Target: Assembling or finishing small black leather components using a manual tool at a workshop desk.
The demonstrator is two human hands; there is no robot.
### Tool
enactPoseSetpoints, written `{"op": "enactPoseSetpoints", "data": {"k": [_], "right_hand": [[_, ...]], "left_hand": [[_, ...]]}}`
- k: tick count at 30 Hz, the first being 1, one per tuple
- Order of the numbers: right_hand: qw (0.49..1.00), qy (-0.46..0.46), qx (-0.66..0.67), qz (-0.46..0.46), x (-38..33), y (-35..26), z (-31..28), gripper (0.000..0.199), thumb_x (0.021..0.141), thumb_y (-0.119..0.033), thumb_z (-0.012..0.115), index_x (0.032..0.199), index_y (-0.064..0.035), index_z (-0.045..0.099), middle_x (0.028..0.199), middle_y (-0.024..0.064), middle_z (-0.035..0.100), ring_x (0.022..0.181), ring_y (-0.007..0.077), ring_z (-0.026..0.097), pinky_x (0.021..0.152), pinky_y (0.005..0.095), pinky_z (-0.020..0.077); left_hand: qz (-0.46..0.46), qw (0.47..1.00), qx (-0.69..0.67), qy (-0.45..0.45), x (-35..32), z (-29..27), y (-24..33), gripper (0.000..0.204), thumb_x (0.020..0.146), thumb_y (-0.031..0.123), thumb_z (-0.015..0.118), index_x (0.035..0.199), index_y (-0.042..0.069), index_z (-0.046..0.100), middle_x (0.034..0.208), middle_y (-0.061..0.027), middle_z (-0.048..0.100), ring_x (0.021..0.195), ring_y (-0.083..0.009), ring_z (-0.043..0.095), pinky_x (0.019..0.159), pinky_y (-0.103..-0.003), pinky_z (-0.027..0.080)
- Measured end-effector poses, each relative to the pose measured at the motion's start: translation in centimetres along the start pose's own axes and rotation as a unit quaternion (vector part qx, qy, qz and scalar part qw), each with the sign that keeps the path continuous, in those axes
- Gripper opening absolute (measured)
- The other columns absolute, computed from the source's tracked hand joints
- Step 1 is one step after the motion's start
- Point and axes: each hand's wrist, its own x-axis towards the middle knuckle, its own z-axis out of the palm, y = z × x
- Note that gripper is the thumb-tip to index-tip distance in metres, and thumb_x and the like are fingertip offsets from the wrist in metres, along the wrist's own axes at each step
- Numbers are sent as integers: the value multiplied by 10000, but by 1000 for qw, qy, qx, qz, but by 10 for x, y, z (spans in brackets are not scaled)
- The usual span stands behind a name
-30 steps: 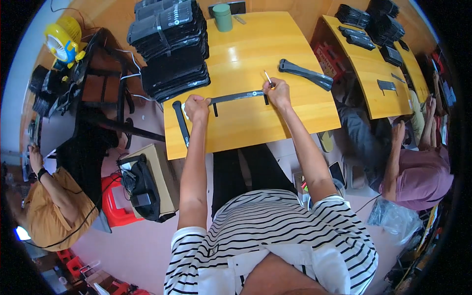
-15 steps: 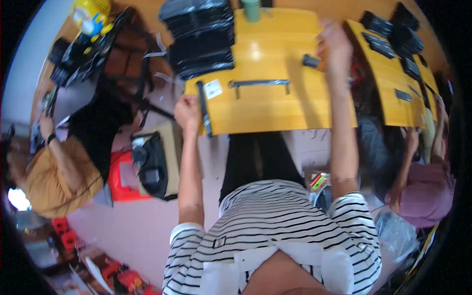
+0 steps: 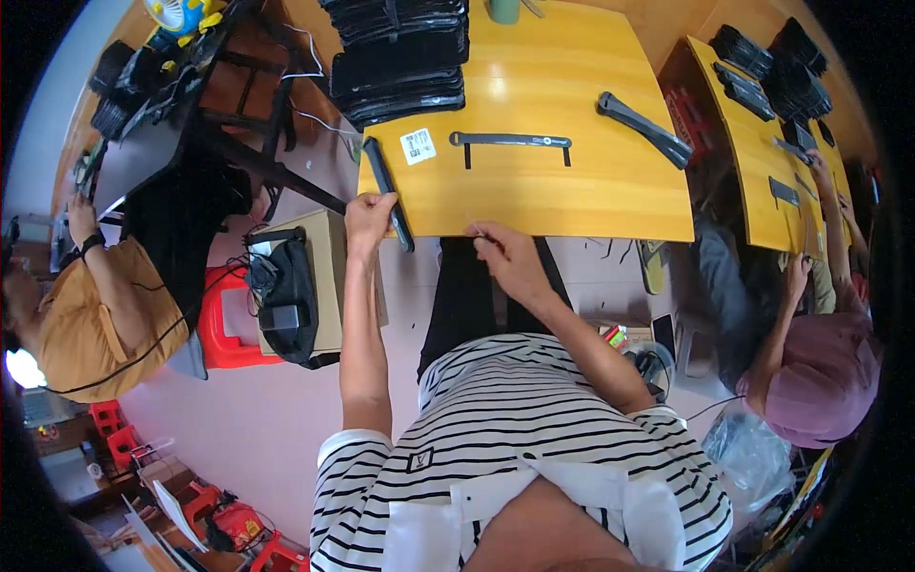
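Observation:
My left hand (image 3: 368,225) is closed at the table's front left edge, thumb and fingertips on a flat black strap (image 3: 378,162) that overhangs the edge. My right hand (image 3: 513,265) is just off the front edge, its fingers pinched together. A thin pale sliver shows at the fingertips, too small to name. Between and beyond the hands, a single black strap (image 3: 519,140) with a ring end lies crosswise, above two short black strips (image 3: 467,156). A bundle of black straps (image 3: 643,130) lies slantwise at the right.
A white printed label sheet (image 3: 417,146) lies near the left strap. Tall stacks of black flat pieces (image 3: 398,78) stand at the back left, beside a green cup (image 3: 504,10). Co-workers sit left, in an orange top (image 3: 119,334), and right, in a purple top (image 3: 815,377).
My right hand has come from the right strap bundle toward me and left, to the front edge. My left hand has shifted slightly onto the left strap. The view has sharpened.

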Motion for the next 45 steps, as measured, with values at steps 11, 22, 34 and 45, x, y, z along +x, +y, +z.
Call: {"op": "enactPoseSetpoints", "data": {"k": [11,22,34,45], "right_hand": [[982,-22,176,63,-5,-21,21,254,816,-73,593,1058,-31,526,740,0,546,457,29,401,397,164,286],[949,-62,285,122,-11,-58,-13,232,921,-152,448,1094,-34,548,653,-9,486,421,20,375,370,152,256],[993,-112,-22,-23,-26,-69,-8,402,889,-17,408,1283,-87,452,653,28,486,553,80,452,541,210,398],[995,-102,18,-6,-21,-67,-5,412,888,-13,409,1290,-89,458,614,17,463,541,69,423,534,195,381]], "left_hand": [[-45,881,-468,-55,-91,27,34,146,835,182,615,786,86,517,620,8,563,441,-51,473,397,-176,352],[-9,805,-574,-151,-121,5,61,180,910,190,503,978,31,552,846,-81,642,730,-109,630,630,-237,536],[62,847,-528,-31,-127,0,73,168,907,145,497,999,9,531,886,-121,639,777,-159,645,611,-248,560],[131,861,-490,11,-132,5,75,213,828,-4,583,1033,-5,525,942,-123,642,818,-118,624,695,-206,512]]}}
